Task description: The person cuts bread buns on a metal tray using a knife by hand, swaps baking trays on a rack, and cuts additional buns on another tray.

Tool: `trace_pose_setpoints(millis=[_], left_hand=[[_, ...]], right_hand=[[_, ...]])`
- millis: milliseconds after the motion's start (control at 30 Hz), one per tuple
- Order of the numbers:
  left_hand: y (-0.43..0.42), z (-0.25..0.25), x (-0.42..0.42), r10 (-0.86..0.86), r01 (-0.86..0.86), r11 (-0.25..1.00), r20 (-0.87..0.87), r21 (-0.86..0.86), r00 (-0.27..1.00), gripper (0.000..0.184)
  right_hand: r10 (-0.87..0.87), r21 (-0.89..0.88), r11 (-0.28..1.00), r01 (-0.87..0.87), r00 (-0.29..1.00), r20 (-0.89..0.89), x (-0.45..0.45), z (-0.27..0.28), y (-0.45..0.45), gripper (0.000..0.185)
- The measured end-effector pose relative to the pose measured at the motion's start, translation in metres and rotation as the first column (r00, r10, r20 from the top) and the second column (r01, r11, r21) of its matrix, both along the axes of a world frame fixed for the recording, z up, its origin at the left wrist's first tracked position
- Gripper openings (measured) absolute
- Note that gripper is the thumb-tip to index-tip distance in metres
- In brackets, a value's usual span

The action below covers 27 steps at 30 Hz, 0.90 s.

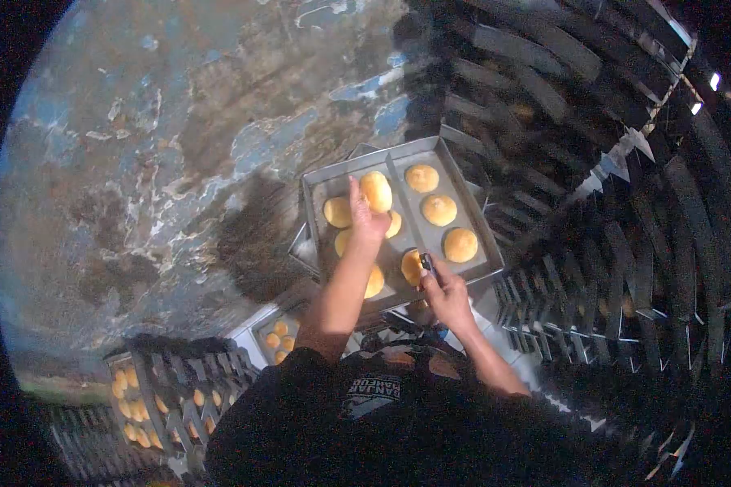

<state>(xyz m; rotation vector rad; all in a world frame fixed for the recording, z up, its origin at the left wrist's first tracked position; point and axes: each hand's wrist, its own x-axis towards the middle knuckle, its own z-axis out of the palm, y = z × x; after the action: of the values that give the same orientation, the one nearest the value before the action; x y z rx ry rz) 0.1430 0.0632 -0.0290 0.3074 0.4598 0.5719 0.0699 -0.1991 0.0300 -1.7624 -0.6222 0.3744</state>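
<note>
A metal baking tray (402,302) with a raised divider holds several round, golden buns, such as one bun (439,210) on its right side. My left hand (367,221) is closed on a bun (376,191) above the tray's left half, with the thumb along the bun's side. Low over the front of the tray, my right hand (449,299) grips a small black object (427,261); its kind is not clear. Its tip is beside or over another bun (412,267) near the front edge. My left forearm and hand partly cover the buns beneath.
Tall dark metal racks (544,105) rise on the right. At the lower left a slatted rack (211,381) holds trays of buns. Another tray of buns (278,341) lies below my left arm. A stained, peeling wall or floor surface (170,162) fills the left.
</note>
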Motion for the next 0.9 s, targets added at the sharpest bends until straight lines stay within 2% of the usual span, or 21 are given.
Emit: trace_pose_setpoints(millis=[100,200,333,400,467,600,700,900], left_hand=[[0.0,0.012,-0.007,-0.015,0.015,1.0,-0.03,-0.025,0.999,0.051],[-0.005,0.022,-0.01,-0.01,0.008,0.999,-0.032,-0.042,0.999,0.05],[-0.009,0.027,-0.012,-0.039,0.036,0.998,-0.051,-0.053,0.998,0.053],[-0.014,0.035,-0.015,-0.054,0.05,0.997,-0.057,-0.059,0.997,0.053],[-0.018,0.041,-0.018,-0.029,0.019,0.994,-0.098,-0.108,0.995,0.043],[-0.015,0.03,-0.011,0.01,-0.015,0.996,-0.059,-0.093,0.998,0.042],[-0.015,0.025,-0.009,-0.018,0.016,0.998,-0.047,-0.056,0.999,0.05],[-0.027,0.033,-0.014,-0.106,0.104,0.993,-0.043,-0.061,0.993,0.039]], right_hand=[[-0.001,-0.07,0.998,0.001,1.0,-0.001,-0.008,0.007,0.0,0.046],[0.0,-0.022,1.0,0.001,0.999,0.041,-0.014,0.0,0.001,0.046],[-0.007,-0.047,0.999,0.008,1.0,0.029,-0.023,0.004,0.001,0.046],[-0.032,-0.052,0.998,0.041,0.986,0.166,-0.026,0.008,0.0,0.046],[-0.042,-0.043,0.998,0.049,0.985,0.165,-0.027,0.004,-0.001,0.046],[-0.048,-0.059,0.997,0.054,0.994,0.103,-0.029,0.01,-0.003,0.046],[-0.05,-0.054,0.997,0.057,0.99,0.129,-0.028,0.003,-0.004,0.047],[-0.09,-0.071,0.993,0.096,0.992,0.084,-0.019,0.006,0.003,0.047]])
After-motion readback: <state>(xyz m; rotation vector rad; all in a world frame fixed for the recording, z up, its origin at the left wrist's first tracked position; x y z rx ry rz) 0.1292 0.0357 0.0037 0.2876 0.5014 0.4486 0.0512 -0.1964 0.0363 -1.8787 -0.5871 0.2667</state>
